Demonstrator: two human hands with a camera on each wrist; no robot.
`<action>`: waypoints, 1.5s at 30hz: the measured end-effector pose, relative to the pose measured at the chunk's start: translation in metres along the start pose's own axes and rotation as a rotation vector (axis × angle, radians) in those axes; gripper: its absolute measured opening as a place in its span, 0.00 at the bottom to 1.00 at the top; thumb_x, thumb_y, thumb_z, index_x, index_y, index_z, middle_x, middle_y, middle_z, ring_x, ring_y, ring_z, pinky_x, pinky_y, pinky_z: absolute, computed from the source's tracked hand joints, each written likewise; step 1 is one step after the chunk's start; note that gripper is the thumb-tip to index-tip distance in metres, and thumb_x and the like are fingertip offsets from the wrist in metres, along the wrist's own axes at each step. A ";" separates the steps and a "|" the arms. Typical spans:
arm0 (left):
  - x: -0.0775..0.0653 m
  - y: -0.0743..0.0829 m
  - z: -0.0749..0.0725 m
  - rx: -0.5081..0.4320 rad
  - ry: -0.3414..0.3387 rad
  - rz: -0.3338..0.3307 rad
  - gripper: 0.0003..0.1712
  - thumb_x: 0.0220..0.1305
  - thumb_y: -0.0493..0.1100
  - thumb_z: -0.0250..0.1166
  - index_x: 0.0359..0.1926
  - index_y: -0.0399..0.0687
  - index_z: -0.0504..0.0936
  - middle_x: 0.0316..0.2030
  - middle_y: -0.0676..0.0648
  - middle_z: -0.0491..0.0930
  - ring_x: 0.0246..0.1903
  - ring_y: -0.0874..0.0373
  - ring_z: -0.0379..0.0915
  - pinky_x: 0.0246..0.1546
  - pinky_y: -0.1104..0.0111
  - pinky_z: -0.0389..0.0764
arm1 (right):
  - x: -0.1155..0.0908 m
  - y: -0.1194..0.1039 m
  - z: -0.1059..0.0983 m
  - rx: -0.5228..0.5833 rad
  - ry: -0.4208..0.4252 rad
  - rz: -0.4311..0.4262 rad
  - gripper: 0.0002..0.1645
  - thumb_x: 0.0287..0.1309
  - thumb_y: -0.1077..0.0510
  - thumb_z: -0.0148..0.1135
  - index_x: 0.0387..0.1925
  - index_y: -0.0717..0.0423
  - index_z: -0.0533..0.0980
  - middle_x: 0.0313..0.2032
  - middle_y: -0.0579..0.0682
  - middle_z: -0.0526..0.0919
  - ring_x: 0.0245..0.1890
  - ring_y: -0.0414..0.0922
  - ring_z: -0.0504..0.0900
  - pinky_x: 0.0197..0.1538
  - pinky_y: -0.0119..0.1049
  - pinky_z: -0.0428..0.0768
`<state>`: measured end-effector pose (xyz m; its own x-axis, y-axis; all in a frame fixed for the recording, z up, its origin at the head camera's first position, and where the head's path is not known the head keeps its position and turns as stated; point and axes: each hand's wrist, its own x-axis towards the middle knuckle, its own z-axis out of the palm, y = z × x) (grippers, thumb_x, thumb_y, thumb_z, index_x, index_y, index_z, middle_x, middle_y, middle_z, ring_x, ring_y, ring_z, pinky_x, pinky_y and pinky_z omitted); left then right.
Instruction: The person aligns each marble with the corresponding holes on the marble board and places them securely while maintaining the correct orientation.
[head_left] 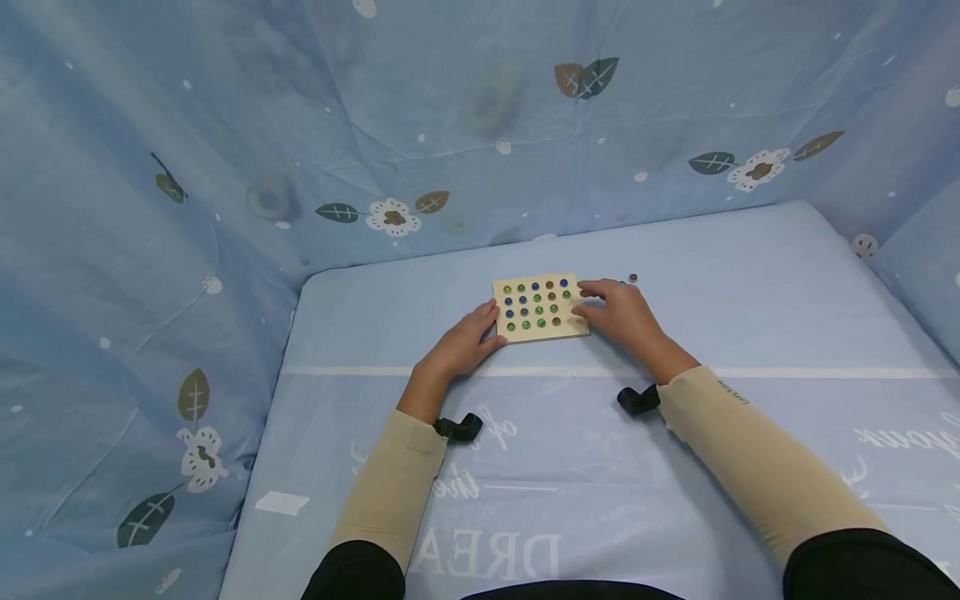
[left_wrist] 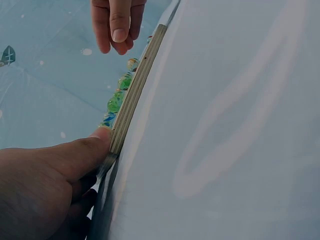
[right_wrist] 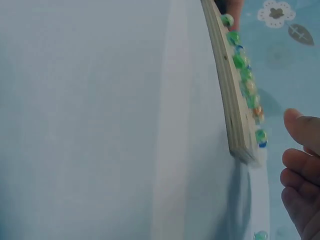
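A light wooden board [head_left: 543, 336] lies on the table with rows of glass marbles [head_left: 538, 310] in green, blue and amber seated on it. My left hand [head_left: 459, 343] holds its left side, the thumb at the near corner and the fingers along the edge. The thumb [left_wrist: 82, 152] lies against the board's end in the left wrist view. Over at the right edge is my right hand [head_left: 621, 315], thumb and fingers spread apart. In the right wrist view nothing shows between that thumb [right_wrist: 302, 130] and the fingers, and a green-blue marble [right_wrist: 261, 137] sits by the board's corner.
Beyond my right hand a dark reddish marble [head_left: 633, 277] lies on the table, with another partly hidden beside it. A pale blue cloth [head_left: 750, 300] with a white stripe covers the table. Patterned curtains [head_left: 480, 125] enclose the back and sides. White tape [head_left: 282, 502] is stuck at the left.
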<state>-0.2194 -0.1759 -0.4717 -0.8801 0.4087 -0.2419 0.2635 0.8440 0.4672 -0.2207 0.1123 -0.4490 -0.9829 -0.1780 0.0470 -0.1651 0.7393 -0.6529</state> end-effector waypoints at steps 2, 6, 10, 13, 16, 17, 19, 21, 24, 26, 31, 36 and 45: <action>0.000 0.000 0.000 0.002 -0.001 0.000 0.43 0.73 0.60 0.53 0.78 0.53 0.46 0.79 0.53 0.42 0.77 0.55 0.39 0.76 0.58 0.50 | 0.001 0.004 -0.004 0.002 0.023 0.011 0.32 0.59 0.53 0.70 0.64 0.57 0.74 0.58 0.58 0.80 0.60 0.57 0.77 0.62 0.55 0.75; 0.000 -0.001 0.001 -0.003 0.000 -0.001 0.43 0.73 0.60 0.53 0.78 0.53 0.46 0.79 0.53 0.42 0.77 0.55 0.39 0.76 0.58 0.50 | 0.004 0.012 -0.012 0.000 0.053 0.045 0.32 0.60 0.53 0.69 0.64 0.57 0.74 0.57 0.58 0.81 0.61 0.57 0.76 0.63 0.55 0.73; 0.000 -0.001 0.001 -0.009 -0.002 -0.007 0.43 0.72 0.60 0.54 0.78 0.54 0.46 0.79 0.54 0.42 0.77 0.55 0.39 0.76 0.58 0.49 | 0.008 0.022 -0.022 -0.008 0.079 0.090 0.33 0.61 0.53 0.68 0.66 0.57 0.71 0.59 0.59 0.79 0.61 0.58 0.75 0.63 0.55 0.74; 0.000 -0.001 0.001 -0.010 -0.003 -0.009 0.43 0.72 0.61 0.54 0.78 0.54 0.46 0.79 0.54 0.41 0.77 0.55 0.38 0.76 0.58 0.49 | 0.010 0.030 -0.029 -0.011 0.101 0.127 0.35 0.61 0.53 0.68 0.68 0.56 0.69 0.60 0.59 0.79 0.61 0.59 0.74 0.64 0.56 0.73; 0.000 -0.001 0.001 -0.010 -0.002 -0.010 0.43 0.72 0.61 0.54 0.78 0.55 0.46 0.79 0.54 0.41 0.77 0.55 0.39 0.76 0.58 0.49 | 0.012 0.040 -0.035 -0.015 0.113 0.150 0.34 0.62 0.54 0.68 0.67 0.58 0.69 0.60 0.60 0.78 0.61 0.60 0.74 0.64 0.57 0.73; 0.000 -0.001 0.001 -0.009 -0.001 -0.008 0.43 0.72 0.61 0.54 0.78 0.54 0.46 0.79 0.54 0.41 0.77 0.55 0.39 0.76 0.58 0.50 | 0.012 0.042 -0.036 -0.017 0.116 0.153 0.33 0.61 0.54 0.68 0.66 0.59 0.70 0.60 0.61 0.79 0.61 0.60 0.74 0.64 0.57 0.73; 0.000 -0.001 0.001 -0.008 0.000 -0.006 0.43 0.72 0.61 0.54 0.78 0.54 0.47 0.79 0.54 0.42 0.77 0.55 0.39 0.76 0.58 0.50 | 0.012 0.048 -0.040 -0.024 0.121 0.158 0.32 0.62 0.54 0.67 0.64 0.60 0.71 0.60 0.62 0.78 0.61 0.61 0.74 0.63 0.57 0.73; 0.000 -0.001 0.001 -0.006 0.000 -0.002 0.43 0.72 0.60 0.54 0.78 0.53 0.47 0.79 0.53 0.42 0.77 0.55 0.39 0.76 0.57 0.50 | 0.012 0.052 -0.043 -0.028 0.122 0.165 0.31 0.62 0.54 0.67 0.64 0.62 0.72 0.60 0.63 0.78 0.61 0.61 0.74 0.63 0.58 0.73; 0.000 -0.001 0.000 -0.007 0.000 0.001 0.43 0.72 0.60 0.54 0.78 0.53 0.47 0.79 0.53 0.42 0.77 0.54 0.39 0.76 0.57 0.50 | 0.013 0.056 -0.046 -0.031 0.114 0.188 0.31 0.63 0.54 0.66 0.64 0.62 0.71 0.62 0.63 0.76 0.63 0.62 0.72 0.64 0.58 0.72; 0.000 -0.001 0.000 -0.007 0.000 0.002 0.43 0.72 0.60 0.54 0.78 0.53 0.47 0.79 0.53 0.42 0.77 0.54 0.39 0.76 0.57 0.50 | 0.014 0.059 -0.047 -0.036 0.097 0.207 0.32 0.63 0.54 0.65 0.65 0.61 0.71 0.63 0.63 0.75 0.64 0.62 0.71 0.65 0.58 0.71; -0.001 -0.001 0.000 -0.007 -0.009 -0.003 0.42 0.73 0.60 0.54 0.78 0.53 0.47 0.79 0.53 0.42 0.77 0.54 0.39 0.76 0.57 0.49 | 0.016 0.064 -0.046 -0.053 0.045 0.238 0.33 0.63 0.54 0.65 0.67 0.61 0.69 0.66 0.62 0.72 0.67 0.62 0.67 0.68 0.59 0.67; -0.001 0.000 0.000 -0.012 -0.009 -0.007 0.42 0.72 0.60 0.54 0.78 0.54 0.47 0.79 0.53 0.42 0.77 0.54 0.39 0.76 0.57 0.50 | 0.018 0.066 -0.041 -0.064 0.019 0.228 0.33 0.62 0.54 0.66 0.67 0.59 0.70 0.66 0.62 0.71 0.69 0.62 0.65 0.69 0.59 0.64; -0.001 0.001 0.000 -0.022 -0.001 -0.007 0.42 0.72 0.60 0.54 0.78 0.54 0.47 0.79 0.53 0.42 0.77 0.54 0.40 0.76 0.57 0.50 | 0.023 0.067 -0.031 -0.089 -0.006 0.225 0.31 0.63 0.54 0.66 0.65 0.60 0.71 0.65 0.63 0.72 0.69 0.61 0.65 0.70 0.58 0.64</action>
<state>-0.2181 -0.1756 -0.4707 -0.8815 0.4032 -0.2457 0.2487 0.8388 0.4844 -0.2573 0.1776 -0.4680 -0.9953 -0.0065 -0.0968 0.0508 0.8153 -0.5768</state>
